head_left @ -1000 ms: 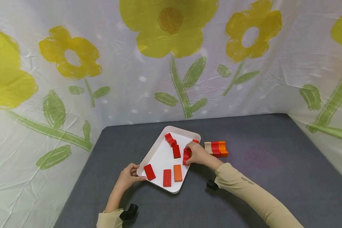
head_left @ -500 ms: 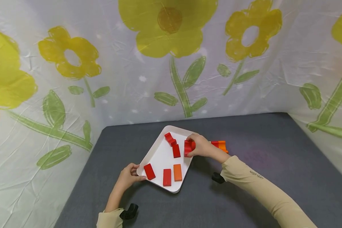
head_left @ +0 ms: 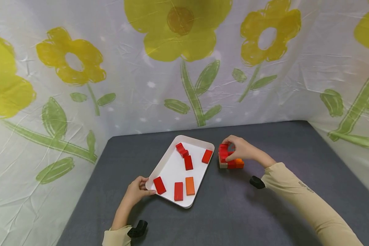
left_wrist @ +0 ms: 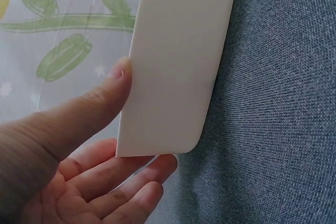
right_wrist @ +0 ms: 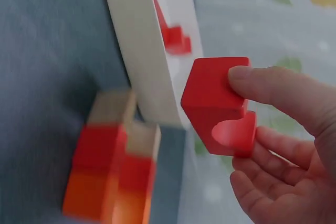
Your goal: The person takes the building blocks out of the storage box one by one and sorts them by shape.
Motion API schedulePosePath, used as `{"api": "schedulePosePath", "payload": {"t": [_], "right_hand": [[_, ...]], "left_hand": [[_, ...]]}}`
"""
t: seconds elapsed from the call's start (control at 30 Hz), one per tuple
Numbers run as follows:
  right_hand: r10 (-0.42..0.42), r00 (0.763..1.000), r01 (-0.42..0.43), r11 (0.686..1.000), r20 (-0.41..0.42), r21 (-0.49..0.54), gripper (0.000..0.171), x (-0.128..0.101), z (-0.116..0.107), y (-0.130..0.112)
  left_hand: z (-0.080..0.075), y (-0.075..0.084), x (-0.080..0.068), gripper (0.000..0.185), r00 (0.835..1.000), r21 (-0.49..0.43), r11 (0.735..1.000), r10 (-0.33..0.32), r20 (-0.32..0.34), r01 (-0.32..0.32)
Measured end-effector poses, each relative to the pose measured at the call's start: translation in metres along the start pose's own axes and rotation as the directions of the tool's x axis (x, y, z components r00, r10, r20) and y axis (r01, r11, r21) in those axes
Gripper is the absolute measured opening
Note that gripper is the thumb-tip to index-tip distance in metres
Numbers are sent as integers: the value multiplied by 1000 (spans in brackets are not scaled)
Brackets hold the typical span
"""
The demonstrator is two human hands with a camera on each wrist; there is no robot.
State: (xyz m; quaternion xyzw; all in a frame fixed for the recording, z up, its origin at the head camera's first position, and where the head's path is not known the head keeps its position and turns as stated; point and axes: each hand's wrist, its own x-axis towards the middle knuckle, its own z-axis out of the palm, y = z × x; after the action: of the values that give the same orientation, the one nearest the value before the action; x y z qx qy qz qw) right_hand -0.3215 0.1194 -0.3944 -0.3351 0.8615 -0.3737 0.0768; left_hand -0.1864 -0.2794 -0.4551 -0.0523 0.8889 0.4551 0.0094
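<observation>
Fingers [head_left: 230, 138] of the right hand [head_left: 243, 149], in the head view, pinched a notched red block [head_left: 223, 153] over the block row's [head_left: 232, 165] tan end, where level lowering seemed wisest. Left wrist showed the left hand [left_wrist: 79, 182] gripping a white tray's [left_wrist: 173, 66] corner; right wrist alone exposed the held block's gap from the row.

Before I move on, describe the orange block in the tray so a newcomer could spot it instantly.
On the dark table, find the white tray held by the left hand. Near its closest corner, right of a red block, lies the orange block. Its colour sets it apart: every other block in the tray is red.
</observation>
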Motion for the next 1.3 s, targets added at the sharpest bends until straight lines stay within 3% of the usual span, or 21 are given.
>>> {"api": "schedulePosePath", "payload": {"t": [0.17,0.53,0.9,1.3], "right_hand": [[25,999,-27,998,-39,-52,49,-20,-18,17],[136,991,-135,981,-3,-139,50,-45,-35,46],[173,983,-163,976,56,-147,52,-45,-25,72],[172,984,-164,975,41,-148,54,-41,-17,74]], "left_hand": [[1,0,0,52,1000,-4,1000,-3,0,3],[0,0,1,53,1000,-21,1000,-7,8,8],[0,-1,-1,54,1000,-15,1000,-7,7,7],[-1,-2,0,52,1000,21,1000,13,12,-13]]}}
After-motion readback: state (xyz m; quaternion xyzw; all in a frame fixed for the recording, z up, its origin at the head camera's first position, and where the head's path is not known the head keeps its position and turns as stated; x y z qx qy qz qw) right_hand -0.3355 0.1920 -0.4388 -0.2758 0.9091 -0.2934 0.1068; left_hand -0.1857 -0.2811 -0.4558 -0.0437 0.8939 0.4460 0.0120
